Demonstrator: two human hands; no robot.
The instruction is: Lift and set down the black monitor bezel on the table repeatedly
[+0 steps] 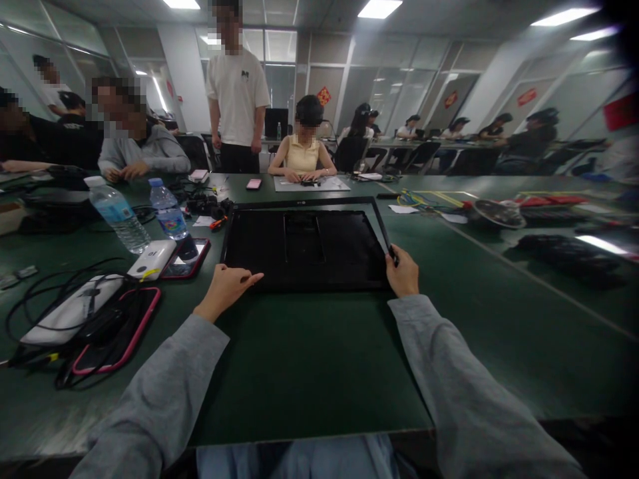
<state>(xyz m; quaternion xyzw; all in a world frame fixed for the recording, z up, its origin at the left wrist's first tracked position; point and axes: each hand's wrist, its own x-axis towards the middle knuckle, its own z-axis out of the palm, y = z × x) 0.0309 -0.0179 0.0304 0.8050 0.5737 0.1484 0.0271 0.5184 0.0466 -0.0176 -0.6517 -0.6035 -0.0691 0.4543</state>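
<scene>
A flat black monitor panel (304, 249) lies back-side up on the green table (309, 359) in front of me. A thin black frame (309, 201) rests along its far and right edges. My left hand (227, 287) lies on the panel's near left corner, fingers stretched out flat. My right hand (402, 273) sits at the near right corner, fingers closed round the lower end of the black frame strip.
Two water bottles (120, 216), a phone (186, 258), a white device (152, 259) and tangled cables with a pink-edged case (100, 326) crowd the left. Cables and parts (499, 213) lie at the right. Several people sit or stand at the table's far side.
</scene>
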